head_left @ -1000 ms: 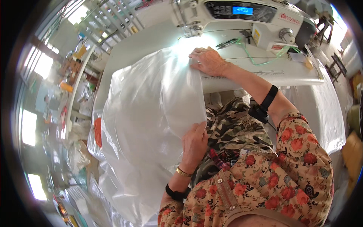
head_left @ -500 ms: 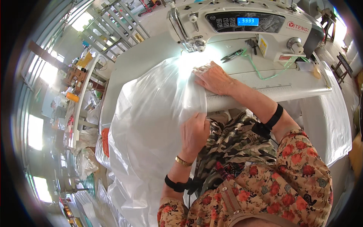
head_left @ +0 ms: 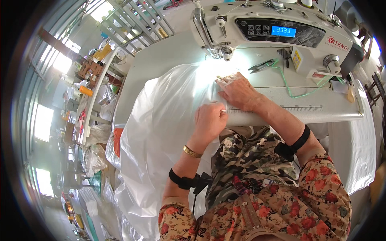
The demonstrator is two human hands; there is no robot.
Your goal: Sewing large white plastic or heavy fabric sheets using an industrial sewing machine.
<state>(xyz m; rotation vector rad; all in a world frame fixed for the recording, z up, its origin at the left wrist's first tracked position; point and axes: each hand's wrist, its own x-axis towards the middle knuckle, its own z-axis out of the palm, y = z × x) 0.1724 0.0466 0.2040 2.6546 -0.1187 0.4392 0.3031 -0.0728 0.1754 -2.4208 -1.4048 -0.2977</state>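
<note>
A large sheet of white translucent plastic (head_left: 161,116) spreads across the sewing table and hangs down over its front edge on the left. My left hand (head_left: 211,121) is closed in a fist on the sheet's right edge, by the table front. Just beyond it, my right hand (head_left: 240,92) has its fingers bunched on the same edge, below the needle area of the sewing machine (head_left: 265,30). Bright lamp glare washes out the needle, the presser foot and the sheet's far corner.
Thread snips (head_left: 261,66) with green string (head_left: 284,82) lie right of the needle area. A ruler strip (head_left: 297,108) runs along the table's front edge. A cluttered side table (head_left: 96,96) stands at left, and metal racks (head_left: 136,22) stand behind it.
My left hand has moved forward along the sheet's edge, closer to my right hand. The right hand stays near the needle area. The whole view has shifted slightly.
</note>
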